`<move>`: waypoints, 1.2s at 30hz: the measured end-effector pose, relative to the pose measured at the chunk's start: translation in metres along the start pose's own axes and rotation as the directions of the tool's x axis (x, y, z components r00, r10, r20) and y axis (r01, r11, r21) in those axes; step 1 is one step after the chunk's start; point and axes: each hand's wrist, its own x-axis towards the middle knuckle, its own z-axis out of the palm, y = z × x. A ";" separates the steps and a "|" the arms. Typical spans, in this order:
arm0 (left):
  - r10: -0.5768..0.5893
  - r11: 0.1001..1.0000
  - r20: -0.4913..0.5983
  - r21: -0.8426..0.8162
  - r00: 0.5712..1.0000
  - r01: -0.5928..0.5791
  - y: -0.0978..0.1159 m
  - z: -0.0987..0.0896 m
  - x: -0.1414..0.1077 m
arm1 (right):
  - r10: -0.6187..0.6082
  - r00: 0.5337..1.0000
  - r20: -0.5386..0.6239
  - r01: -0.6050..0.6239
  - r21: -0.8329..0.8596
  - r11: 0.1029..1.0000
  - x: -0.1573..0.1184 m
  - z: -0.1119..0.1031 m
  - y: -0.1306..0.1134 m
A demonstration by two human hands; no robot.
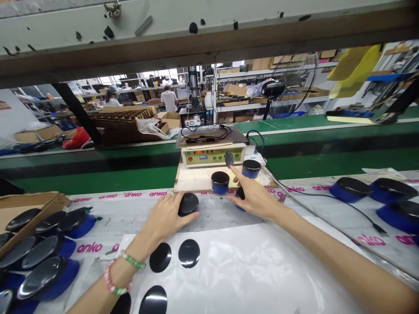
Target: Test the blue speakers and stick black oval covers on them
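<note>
My left hand (165, 216) is closed around the side of a round piece with a glossy black top (189, 203), close to the edge of the white sheet. On the index fingertip of my right hand (258, 194) is a thin dark disc (229, 159), seen in front of the control box. The right thumb is apart from that finger. A blue round piece (241, 193) with a dark top is partly hidden under this hand. Just beyond stand two more blue pieces with black tops, one to the left (220, 182) and one to the right (251, 168).
Black discs (189, 253) lie on the glossy white sheet (248, 270). Several blue, black-topped pieces (49, 277) crowd the left, beside a cardboard box (39, 207); more (352, 189) stand at right. A control box (212, 155) sits ahead, below an overhead beam (209, 39). A cable crosses the right side.
</note>
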 end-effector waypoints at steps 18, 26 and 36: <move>-0.010 0.898 0.104 -0.437 0.994 0.055 0.080 -0.031 -0.063 | 0.138 0.868 -0.477 -0.061 0.174 0.983 -0.042 -0.074 -0.055; -0.239 0.639 0.329 -0.655 0.914 0.403 0.113 0.008 -0.110 | 0.714 0.688 0.131 -0.422 0.873 0.246 -0.126 -0.053 -0.103; 0.032 0.722 0.321 -0.663 0.946 0.201 0.102 -0.019 -0.081 | 0.473 0.849 0.237 -0.359 0.915 0.186 -0.148 0.016 -0.151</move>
